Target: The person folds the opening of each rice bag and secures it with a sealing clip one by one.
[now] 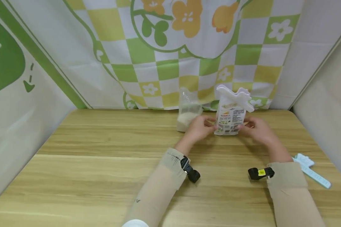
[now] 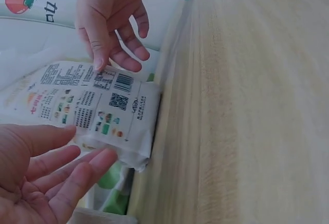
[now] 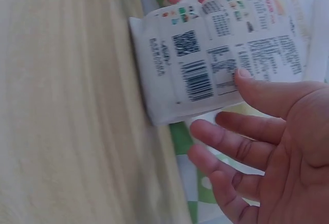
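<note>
A white printed packet (image 1: 229, 121) stands upright at the back of the table, its top folded into white and pale lilac bag clips (image 1: 235, 94). My left hand (image 1: 199, 127) is at its left side, fingers loosely spread and fingertips close to the packet's edge. On the other side, my right hand (image 1: 255, 129) has its thumb against the printed face, as the right wrist view shows, with the other fingers apart and relaxed. Just behind my left hand stands a clear pouch (image 1: 187, 108) partly filled with a whitish substance.
A light blue clip-like tool (image 1: 315, 173) lies on the wooden table (image 1: 102, 183) beside my right forearm. Behind the packet hangs a green and yellow checkered cloth (image 1: 164, 67). Pale side walls (image 1: 326, 75) flank the table.
</note>
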The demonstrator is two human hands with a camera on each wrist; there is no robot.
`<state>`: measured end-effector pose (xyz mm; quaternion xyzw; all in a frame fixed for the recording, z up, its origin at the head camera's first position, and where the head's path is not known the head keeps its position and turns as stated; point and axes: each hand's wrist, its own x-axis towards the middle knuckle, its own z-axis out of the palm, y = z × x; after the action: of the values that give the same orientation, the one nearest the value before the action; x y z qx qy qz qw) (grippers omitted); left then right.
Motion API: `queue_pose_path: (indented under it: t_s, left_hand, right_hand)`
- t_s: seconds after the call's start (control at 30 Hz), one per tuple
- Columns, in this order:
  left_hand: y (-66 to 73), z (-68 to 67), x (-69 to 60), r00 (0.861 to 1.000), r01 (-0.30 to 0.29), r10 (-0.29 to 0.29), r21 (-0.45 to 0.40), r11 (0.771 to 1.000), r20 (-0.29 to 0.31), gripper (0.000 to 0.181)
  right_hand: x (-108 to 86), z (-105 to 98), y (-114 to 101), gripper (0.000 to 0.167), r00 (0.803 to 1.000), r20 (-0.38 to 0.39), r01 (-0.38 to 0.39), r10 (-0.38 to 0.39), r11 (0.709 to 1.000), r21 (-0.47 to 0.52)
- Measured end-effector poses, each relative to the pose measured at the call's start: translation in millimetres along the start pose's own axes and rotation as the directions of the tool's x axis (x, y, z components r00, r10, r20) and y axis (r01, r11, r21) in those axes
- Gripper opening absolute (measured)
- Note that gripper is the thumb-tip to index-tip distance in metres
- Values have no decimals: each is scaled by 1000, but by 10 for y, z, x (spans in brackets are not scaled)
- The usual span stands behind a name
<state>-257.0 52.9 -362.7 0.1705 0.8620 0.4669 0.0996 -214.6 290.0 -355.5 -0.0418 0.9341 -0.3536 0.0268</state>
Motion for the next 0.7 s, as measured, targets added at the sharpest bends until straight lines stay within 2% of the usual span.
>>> queue_pose_path:
  t_s: [0.2,0.3,0.4,0.53,0.63,0.7]
  left_hand:
    - [75,-111,-75,1000,-21,21,34,999,6,28]
    - [131,-212,-134,998,-58,57,41,998,22,26]
    - [199,-363,-214,993,-116,114,54,992,44,25]
    - [247,-605,-317,977,-199,194,56,978,87,23]
    - [242,-798,-390,968,-230,224,41,972,114,23]
    - [230,-919,-439,968,-230,225,35,972,109,25]
  right_hand:
    - [-68,-104,-93,49,999,-21,28,-30,997,-78]
    - [-110,-156,-143,47,999,-34,38,-42,994,-98]
    - [-146,-206,-217,46,997,-43,52,-57,992,-112]
    - [-193,-246,-325,43,996,-59,66,-73,991,-118]
    - [-230,-250,-406,41,995,-76,61,-70,991,-120]
    - [-257,-252,-464,41,994,-84,53,-63,992,-116]
